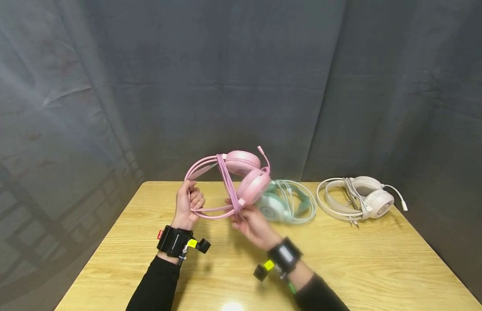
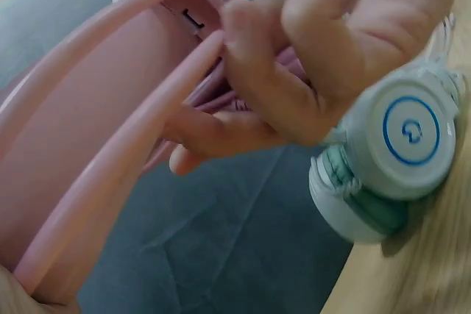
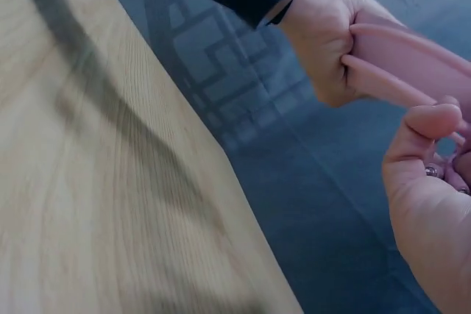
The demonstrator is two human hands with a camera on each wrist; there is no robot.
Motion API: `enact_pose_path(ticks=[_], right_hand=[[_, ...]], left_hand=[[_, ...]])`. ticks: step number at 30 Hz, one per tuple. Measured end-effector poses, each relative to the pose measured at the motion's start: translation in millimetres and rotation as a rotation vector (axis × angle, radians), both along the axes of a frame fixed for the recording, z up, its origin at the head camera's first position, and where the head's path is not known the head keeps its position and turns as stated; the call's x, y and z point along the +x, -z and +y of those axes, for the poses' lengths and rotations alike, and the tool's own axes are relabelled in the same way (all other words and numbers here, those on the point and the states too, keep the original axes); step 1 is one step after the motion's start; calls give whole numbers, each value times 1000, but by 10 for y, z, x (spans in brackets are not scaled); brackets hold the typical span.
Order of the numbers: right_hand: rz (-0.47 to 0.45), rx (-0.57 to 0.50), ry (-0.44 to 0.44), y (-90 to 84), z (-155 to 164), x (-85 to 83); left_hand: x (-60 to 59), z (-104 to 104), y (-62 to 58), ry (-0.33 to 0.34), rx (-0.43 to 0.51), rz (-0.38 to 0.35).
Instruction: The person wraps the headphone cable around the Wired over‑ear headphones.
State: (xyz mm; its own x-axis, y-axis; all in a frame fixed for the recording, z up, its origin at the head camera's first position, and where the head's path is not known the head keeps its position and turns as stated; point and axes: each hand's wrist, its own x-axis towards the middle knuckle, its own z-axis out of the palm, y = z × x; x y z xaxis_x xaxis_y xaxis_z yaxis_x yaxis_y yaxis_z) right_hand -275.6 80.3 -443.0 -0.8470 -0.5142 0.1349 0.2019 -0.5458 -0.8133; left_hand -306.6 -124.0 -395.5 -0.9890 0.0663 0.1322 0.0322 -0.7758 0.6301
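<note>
A pink headset (image 1: pixel 241 172) is held up above the wooden table (image 1: pixel 361 263). My left hand (image 1: pixel 189 203) grips its pink headband (image 1: pixel 199 170) at the left end; that headband (image 3: pixel 412 56) also shows in the right wrist view. A pink cable (image 1: pixel 228 183) is wound several times around the band. My right hand (image 1: pixel 246 218) pinches the cable bundle at its lower end, just under the ear cups. In the left wrist view the right hand's fingers (image 2: pixel 294 71) curl around the pink cable (image 2: pixel 221 90).
A mint-green headset (image 1: pixel 287 203) lies on the table just behind my right hand, and its ear cup (image 2: pixel 397 145) is close by. A white headset (image 1: pixel 361 201) with wound cable lies further right. A dark curtain (image 1: pixel 241 77) hangs behind the table.
</note>
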Motion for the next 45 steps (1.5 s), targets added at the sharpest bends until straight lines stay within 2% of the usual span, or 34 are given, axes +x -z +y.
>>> enact_pose_path(ticks=[5, 10, 12, 15, 18, 20, 26, 30, 34, 37, 40, 41, 43, 45], right_hand=[[-88, -42, -1, -6, 0, 2], [-149, -63, -15, 30, -28, -11], [-151, -29, -2, 56, -62, -23], [-149, 77, 56, 124, -171, -43], [-168, 170, 124, 182, -305, -68], [-196, 190, 153, 213, -396, -87], [-318, 109, 189, 283, -628, -164], [-413, 12, 197, 325, -726, -226], [-434, 11, 234, 351, -813, -297], [-419, 57, 292, 365, -882, -355], [-396, 100, 337, 375, -941, -396], [-398, 110, 349, 376, -958, -404], [-389, 133, 367, 384, -987, -420], [-369, 160, 385, 392, -1001, -432]], left_hand=[[-28, -39, 42, -85, -56, -23], [-90, -98, 106, -128, -122, -40], [-130, -118, 137, -141, -156, -50], [-191, -176, 216, -148, -206, -69], [-267, -245, 293, -152, -245, -109], [-313, -304, 350, -157, -270, -145], [-422, -461, 513, -211, -383, -253], [-456, -487, 575, -271, -570, -280], [-441, -476, 564, -288, -840, -241], [-395, -467, 512, -299, -1096, -165], [-345, -423, 442, -328, -1366, -44], [-330, -405, 426, -318, -1437, -3], [-307, -356, 400, -267, -1546, 97], [-290, -306, 403, -177, -1603, 184]])
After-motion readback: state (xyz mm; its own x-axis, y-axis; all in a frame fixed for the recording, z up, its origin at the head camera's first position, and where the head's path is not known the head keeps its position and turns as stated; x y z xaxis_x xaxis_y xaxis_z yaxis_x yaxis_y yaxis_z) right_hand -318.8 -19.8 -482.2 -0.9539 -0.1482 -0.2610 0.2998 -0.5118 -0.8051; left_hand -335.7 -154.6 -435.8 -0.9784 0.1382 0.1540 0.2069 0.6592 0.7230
